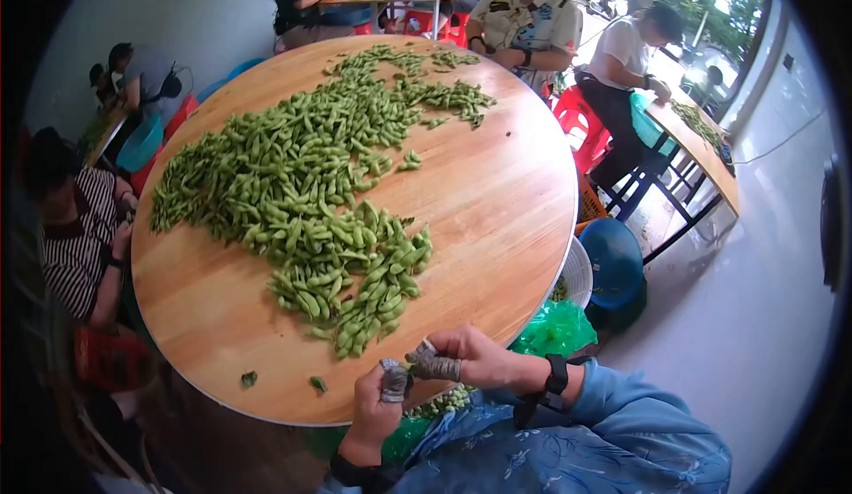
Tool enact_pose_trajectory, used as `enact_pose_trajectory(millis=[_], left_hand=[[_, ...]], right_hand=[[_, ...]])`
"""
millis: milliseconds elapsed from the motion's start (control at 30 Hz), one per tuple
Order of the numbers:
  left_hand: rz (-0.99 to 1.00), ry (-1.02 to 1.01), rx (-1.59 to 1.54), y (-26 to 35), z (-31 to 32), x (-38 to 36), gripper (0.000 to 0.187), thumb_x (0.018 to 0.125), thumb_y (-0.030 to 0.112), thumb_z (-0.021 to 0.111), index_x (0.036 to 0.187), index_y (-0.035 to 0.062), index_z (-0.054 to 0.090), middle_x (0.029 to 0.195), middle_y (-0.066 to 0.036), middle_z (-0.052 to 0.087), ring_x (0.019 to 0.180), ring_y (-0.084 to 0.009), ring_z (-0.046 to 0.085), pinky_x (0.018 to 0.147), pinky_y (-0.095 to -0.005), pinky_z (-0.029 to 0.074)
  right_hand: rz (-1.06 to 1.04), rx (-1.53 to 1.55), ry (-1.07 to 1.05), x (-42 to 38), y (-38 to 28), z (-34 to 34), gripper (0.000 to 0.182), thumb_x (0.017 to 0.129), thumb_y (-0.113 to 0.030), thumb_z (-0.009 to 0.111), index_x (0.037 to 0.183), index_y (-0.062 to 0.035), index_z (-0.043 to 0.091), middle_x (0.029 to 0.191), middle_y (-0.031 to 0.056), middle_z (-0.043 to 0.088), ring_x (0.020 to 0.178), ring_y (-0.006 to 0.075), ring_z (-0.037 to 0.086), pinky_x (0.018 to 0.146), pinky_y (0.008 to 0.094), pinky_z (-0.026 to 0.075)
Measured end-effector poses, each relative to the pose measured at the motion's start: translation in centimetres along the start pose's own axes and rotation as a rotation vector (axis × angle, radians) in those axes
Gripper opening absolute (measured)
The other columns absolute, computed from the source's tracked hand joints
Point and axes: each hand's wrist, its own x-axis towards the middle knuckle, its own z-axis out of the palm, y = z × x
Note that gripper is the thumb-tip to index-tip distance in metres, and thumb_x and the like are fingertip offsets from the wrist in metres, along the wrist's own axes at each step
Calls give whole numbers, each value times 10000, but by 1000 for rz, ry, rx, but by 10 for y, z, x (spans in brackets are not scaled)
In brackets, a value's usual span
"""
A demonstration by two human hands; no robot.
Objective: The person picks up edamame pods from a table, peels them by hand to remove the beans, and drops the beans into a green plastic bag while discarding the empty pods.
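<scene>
Both hands are at the near edge of the round wooden table (497, 228), their wrapped fingertips nearly touching. My left hand (380, 405) is closed, with grey wrapping on its thumb. Grey wrapping also covers fingers of my right hand (466, 358), which is closed too. A bit of green shows between the fingertips, perhaps part of a pod; the hands hide most of it. Beyond them a large heap of green pods (302, 165) spreads over the table. Two small leaf scraps (318, 384) lie near the table's front edge.
Shelled beans (444, 402) show below the table edge under my hands. At the right are a green plastic bag (557, 327), a white basket (579, 272) and a blue stool (614, 259). Other people sit left (75, 228), across (537, 19) and at further tables.
</scene>
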Motion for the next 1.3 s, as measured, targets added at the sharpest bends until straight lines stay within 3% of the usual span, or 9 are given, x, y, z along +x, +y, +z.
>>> enact_pose_trajectory(millis=[200, 367, 533, 633, 700, 767, 900, 1000, 1300], left_hand=[[-391, -2, -617, 9, -6, 1, 112, 851, 102, 532, 771, 24, 541, 657, 21, 530, 578, -60, 483, 539, -206, 402], [-1, 49, 137, 15, -3, -9, 138, 762, 73, 653, 836, 0, 563, 678, 6, 551, 597, -47, 478, 561, -195, 408], [-60, 94, 172, 20, 14, -18, 160, 747, 41, 646, 874, -15, 565, 707, -22, 577, 657, -63, 519, 597, -218, 431], [-55, 96, 217, 36, 32, -18, 142, 763, 3, 590, 897, -26, 554, 739, -45, 590, 698, -83, 540, 622, -235, 441], [-50, 59, 237, 35, 38, -18, 142, 784, -28, 509, 923, -32, 536, 768, -69, 589, 722, -94, 537, 637, -242, 440], [19, 95, 195, 41, 48, -15, 105, 790, 23, 518, 882, -29, 527, 676, -136, 579, 636, -127, 546, 588, -279, 443], [-83, 67, 33, 39, 63, -11, 101, 796, -7, 492, 884, -43, 525, 719, -97, 590, 693, -94, 528, 614, -255, 436], [-146, 47, -25, 37, 71, -9, 111, 784, -19, 472, 877, -43, 528, 732, -82, 593, 706, -86, 516, 628, -250, 431], [-240, 43, -40, 18, 80, -7, 183, 773, -62, 405, 875, 4, 543, 785, 16, 530, 681, -43, 451, 595, -186, 371]], right_hand=[[-147, -66, 13, -4, -6, 8, 168, 857, -99, 551, 940, 46, 569, 849, -2, 590, 801, 51, 501, 706, 209, 421], [-95, -188, -1, -10, 2, -1, 196, 855, -119, 553, 975, 36, 570, 897, 21, 606, 848, 66, 523, 750, 225, 426], [-136, -503, -61, -24, -16, -8, 175, 837, -126, 572, 933, 20, 589, 819, 42, 618, 771, 63, 529, 676, 235, 438], [-216, -551, -9, -33, -15, -13, 146, 777, -118, 593, 833, 16, 579, 629, 103, 545, 594, 104, 462, 535, 298, 404], [-226, -644, -37, -38, -18, -20, 181, 814, -144, 600, 851, 32, 578, 678, 65, 586, 674, 64, 503, 588, 255, 428], [-287, -602, 18, -43, -17, -20, 140, 772, -106, 590, 778, 32, 567, 605, 135, 534, 570, 109, 463, 518, 314, 406], [-248, -583, 46, -57, -24, -25, 111, 739, -71, 585, 742, 35, 554, 603, 171, 531, 550, 169, 513, 518, 330, 409], [-352, -767, 111, -58, -10, -35, 104, 623, -15, 572, 708, 27, 530, 646, 227, 520, 607, 404, 500, 525, 395, 402], [-465, -928, 121, -59, 1, -39, 136, 604, -19, 599, 709, 19, 522, 653, 224, 507, 610, 385, 510, 525, 391, 400]])
